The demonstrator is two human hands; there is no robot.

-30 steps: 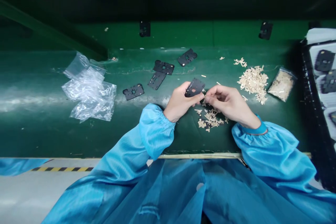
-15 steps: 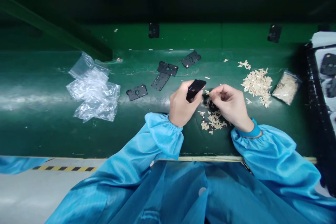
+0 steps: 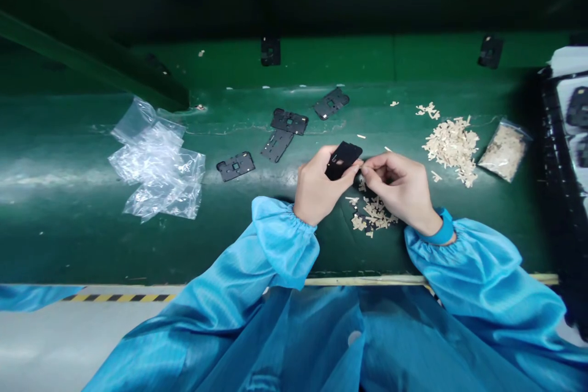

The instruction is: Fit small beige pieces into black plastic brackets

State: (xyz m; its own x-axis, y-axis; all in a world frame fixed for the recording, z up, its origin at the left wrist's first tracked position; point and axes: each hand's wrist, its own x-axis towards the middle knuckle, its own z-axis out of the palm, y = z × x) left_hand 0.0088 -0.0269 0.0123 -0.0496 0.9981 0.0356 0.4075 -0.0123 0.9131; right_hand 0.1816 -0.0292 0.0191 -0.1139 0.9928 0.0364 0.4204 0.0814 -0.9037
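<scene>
The left hand (image 3: 316, 190) has its fingers clamped on a black perforated plate (image 3: 343, 160), held above the table at centre frame, while the right hand (image 3: 399, 190) has its fingers pinched together at the plate's right edge. Directly below the hands lies a scatter of cream strips (image 3: 374, 215). A larger heap of strips (image 3: 452, 150) and a filled plastic bag (image 3: 502, 150) sit at right, four black plates (image 3: 289, 121) at upper centre, and crumpled clear plastic bags (image 3: 154, 168) at left on the green table (image 3: 68, 239).
</scene>
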